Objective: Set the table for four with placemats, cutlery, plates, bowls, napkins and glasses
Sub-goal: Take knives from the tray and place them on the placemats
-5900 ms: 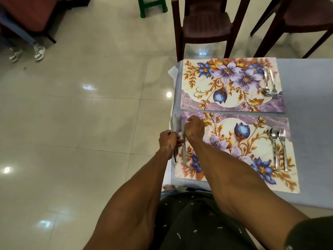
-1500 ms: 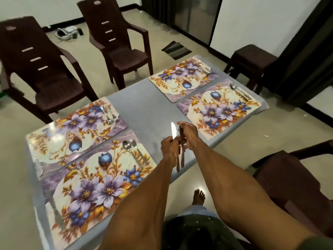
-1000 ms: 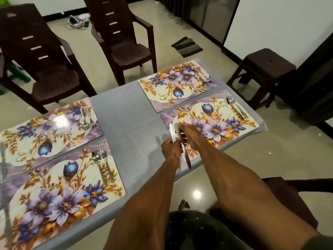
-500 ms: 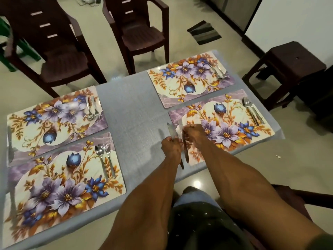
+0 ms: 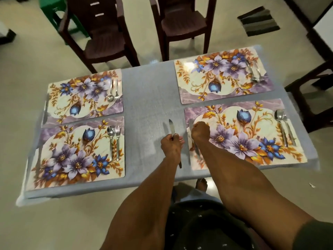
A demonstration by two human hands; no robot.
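Room: pale tiled floor [image 5: 27,51]; two dark brown chairs [image 5: 100,38] stood along the top of the frame, a striped mat [image 5: 259,21] at upper right.
Table: grey cloth-covered table [image 5: 151,98] filled the middle of the frame, carrying four floral placemats in two pairs.
Left placemats: upper-left mat [image 5: 82,94] and lower-left mat [image 5: 79,154] each had a spoon and fork along the right edge, such as the spoon [image 5: 110,139] and fork [image 5: 117,141] on the lower one.
Right placemats: upper-right mat [image 5: 221,76] carried blurred cutlery; lower-right mat [image 5: 243,134] had a spoon and fork pair [image 5: 283,129] at its right edge.
Left hand: left hand [image 5: 171,144], centre frame, fingers curled round a knife [image 5: 172,128], blade pointing toward the top.
Right hand: right hand [image 5: 200,130], fingers curled, holding a second knife [image 5: 196,151] at the lower-right mat's left edge.
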